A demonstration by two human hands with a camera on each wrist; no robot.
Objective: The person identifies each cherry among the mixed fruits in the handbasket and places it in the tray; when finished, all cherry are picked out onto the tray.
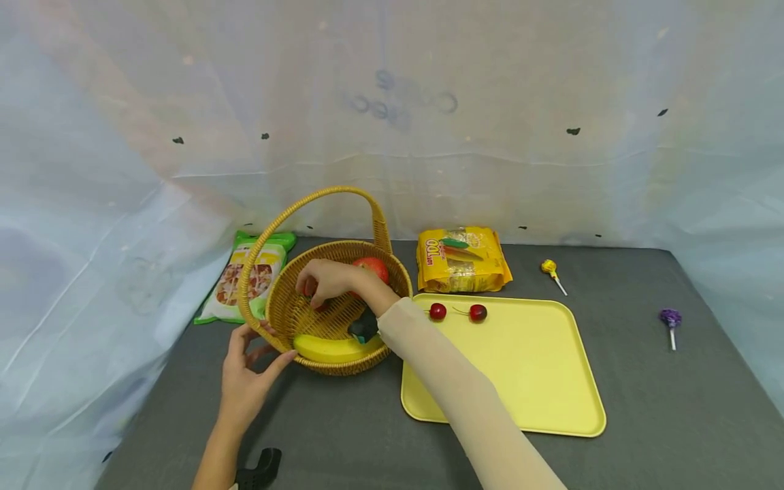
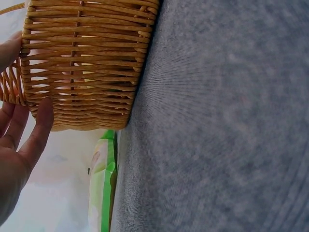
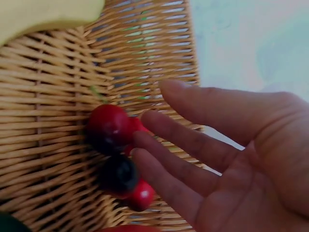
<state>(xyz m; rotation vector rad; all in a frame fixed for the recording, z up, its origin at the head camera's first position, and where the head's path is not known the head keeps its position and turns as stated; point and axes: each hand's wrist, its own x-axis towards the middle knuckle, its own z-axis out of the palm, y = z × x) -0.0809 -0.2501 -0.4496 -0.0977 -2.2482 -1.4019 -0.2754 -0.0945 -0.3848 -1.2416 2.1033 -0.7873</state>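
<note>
A wicker basket (image 1: 343, 369) with a tall arched handle stands left of the middle of the table. My left hand (image 1: 241, 384) grips its left rim near the handle's foot, thumb in front and fingers behind. Inside the basket is my right hand (image 1: 335, 279), its fingers loosely bent in the right wrist view and holding nothing. Several dark red cherries (image 3: 108, 123) lie on the basket floor at those fingertips. Along the basket's front lies a banana (image 1: 331, 349). A red apple-like fruit (image 1: 371, 267) sits at the back, partly behind my hand. The right forearm partly covers a dark object (image 1: 364, 327).
A yellow tray (image 1: 520, 367) bears two cherries (image 1: 477, 313) near its back edge. Behind it stands a yellow snack packet (image 1: 463, 262). A green-and-white packet (image 1: 251, 279) leans left of the basket. Yellow (image 1: 549, 267) and purple lollipops (image 1: 670, 318) lie to the right.
</note>
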